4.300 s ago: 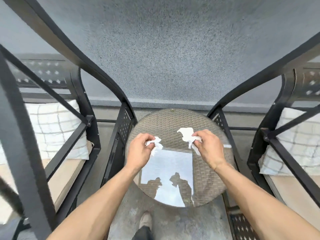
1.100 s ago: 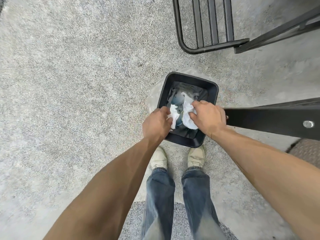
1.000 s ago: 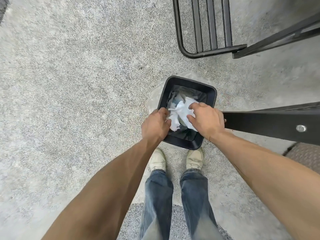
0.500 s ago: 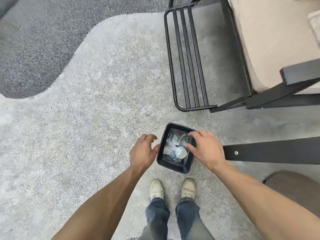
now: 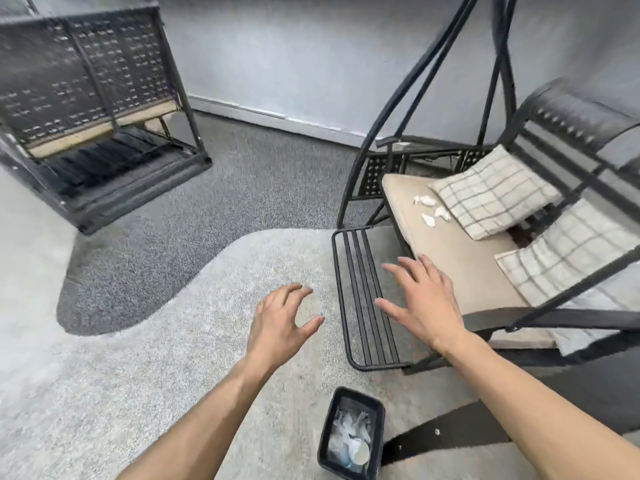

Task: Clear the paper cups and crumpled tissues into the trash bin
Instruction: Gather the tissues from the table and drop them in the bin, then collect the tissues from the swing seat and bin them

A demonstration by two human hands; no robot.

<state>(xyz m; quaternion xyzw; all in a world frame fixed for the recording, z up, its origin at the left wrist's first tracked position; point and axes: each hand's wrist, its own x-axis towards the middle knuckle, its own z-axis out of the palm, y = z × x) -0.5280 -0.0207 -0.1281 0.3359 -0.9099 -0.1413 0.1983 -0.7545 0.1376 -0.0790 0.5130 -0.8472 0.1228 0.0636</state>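
Observation:
The black trash bin [image 5: 324, 441] stands on the floor at the bottom of the view, with white crumpled tissues [image 5: 351, 426] and a paper cup [image 5: 360, 454] inside it. Several more crumpled tissues [image 5: 431, 211] lie on the beige seat cushion [image 5: 450, 251] of the swing bench at right, beside a checked pillow. My left hand [image 5: 280, 325] and my right hand [image 5: 424, 303] are raised in front of me, above and beyond the bin, both empty with fingers spread. My right hand hovers near the seat's front edge.
A black metal footrest rack [image 5: 363, 299] juts from the swing bench toward me. Two checked pillows [image 5: 491, 192] lean on the bench back. Another black swing bench [image 5: 93, 109] stands at far left. The floor is light and dark grey carpet [image 5: 173, 306].
The tissues left both hands and fell into the bin. My hands lifted away and opened, and my view swung up from the bin toward the swing bench.

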